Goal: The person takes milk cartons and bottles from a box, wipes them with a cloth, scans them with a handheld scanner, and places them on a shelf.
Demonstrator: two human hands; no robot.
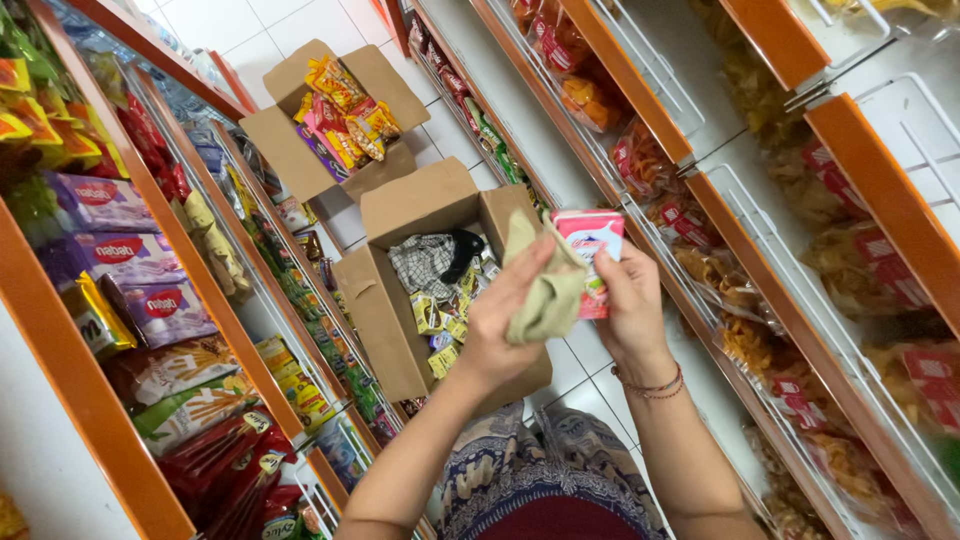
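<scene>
**Carton and cloth held over the open box in a shop aisle**

Head view, looking straight down the aisle: both hands are up in the middle of the frame. The right hand (632, 300) grasps a small pink and white carton (592, 245), fingers wrapped around its side and the carton upright, its top just clear of the fingertips. The left hand (503, 318) clenches a pale olive cloth (545, 285), which is pressed against the carton's near face and drapes down between the two hands.

Directly below them sits an open cardboard box (385, 300) on the tiled floor (590, 370), with small yellow packets and a checked cloth inside. A second open box (290, 150) of bright snack packets lies farther up the aisle. Orange-edged shelves line both sides: biscuit packs on the left shelf (60, 340), bagged crisps behind white wire rails on the right shelf (850, 330).

The risk, as I read it: the carton is held by one hand only, so a hard push from the cloth could twist it loose and drop it into the box or onto the tiles. Squeezing too firmly could dent it.

Pose: both forearms rise from the bottom edge, wrists bent inward, palms facing each other, a beaded bracelet on the right wrist.
</scene>
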